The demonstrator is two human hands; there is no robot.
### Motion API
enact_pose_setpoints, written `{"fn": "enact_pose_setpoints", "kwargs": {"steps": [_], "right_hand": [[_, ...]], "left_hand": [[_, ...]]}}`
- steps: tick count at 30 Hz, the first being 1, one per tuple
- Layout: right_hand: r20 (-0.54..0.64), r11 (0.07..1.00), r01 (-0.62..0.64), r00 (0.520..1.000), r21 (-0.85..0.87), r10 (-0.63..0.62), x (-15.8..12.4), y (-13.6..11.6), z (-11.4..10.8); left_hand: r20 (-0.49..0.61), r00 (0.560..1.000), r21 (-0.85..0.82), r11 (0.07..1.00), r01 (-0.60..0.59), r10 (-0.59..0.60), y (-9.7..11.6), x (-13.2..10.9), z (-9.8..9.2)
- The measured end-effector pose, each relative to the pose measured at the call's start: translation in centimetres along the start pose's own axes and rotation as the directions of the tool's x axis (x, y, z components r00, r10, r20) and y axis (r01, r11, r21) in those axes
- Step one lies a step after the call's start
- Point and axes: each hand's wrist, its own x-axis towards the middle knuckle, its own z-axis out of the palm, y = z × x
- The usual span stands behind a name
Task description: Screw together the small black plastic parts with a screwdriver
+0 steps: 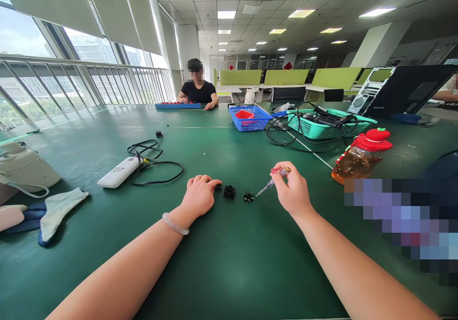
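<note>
My right hand is closed around a screwdriver with a clear handle, which slants down to the left. Its tip is beside a small black part with shiny metal bits, lying on the green table. To the left of that stands a black ring-shaped housing. My left hand, with a pale bangle on the wrist, rests on the table with its fingers curled. Its thumb and fingers are closed on another small black piece, mostly hidden by the hand.
At left lie a white power bank with a black cable and a glove. Ahead are a blue basket, a teal basket of cables and a red-lidded bottle. A person sits across the table.
</note>
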Motion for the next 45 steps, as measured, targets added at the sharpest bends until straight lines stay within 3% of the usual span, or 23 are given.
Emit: {"fn": "enact_pose_setpoints", "kwargs": {"steps": [7, 13, 17, 22, 25, 37, 45], "right_hand": [[-0.008, 0.999, 0.043, 0.999, -0.007, -0.043, 0.0, -0.1, 0.1], [0.021, 0.999, 0.042, 0.999, 0.006, -0.042, -0.2, -0.5, 0.3], [0.031, 0.998, 0.07, 0.997, 0.01, -0.07, -0.3, -0.7, 0.4], [0.018, 0.995, 0.1, 0.995, 0.0, -0.1, -0.3, -0.7, 0.4], [0.023, 0.995, 0.096, 0.995, -0.003, -0.096, -0.4, -0.7, 0.5], [0.092, 0.989, 0.149, 0.984, 0.02, -0.15, -0.9, -1.4, 1.0], [0.042, 0.987, 0.156, 0.987, 0.033, -0.158, -0.8, -1.3, 0.8]], "left_hand": [[-0.089, 0.996, -0.005, 1.0, -0.013, 0.012, 0.5, -0.3, -0.9], [-0.086, 0.996, -0.041, 0.999, -0.006, 0.002, 1.0, -0.2, -0.8], [-0.053, 0.989, -0.174, 0.974, -0.142, 0.135, 1.5, -0.2, -0.3], [0.102, 0.953, -0.257, 0.933, -0.253, 0.286, 2.1, -0.7, 0.2], [0.149, 0.95, -0.24, 0.942, -0.234, 0.274, 2.7, -1.1, 0.3], [0.055, 0.966, -0.245, 0.941, -0.232, 0.252, 4.8, -1.8, 0.4], [0.091, 0.96, -0.236, 0.943, -0.236, 0.263, 5.1, -1.9, 0.4]]}}
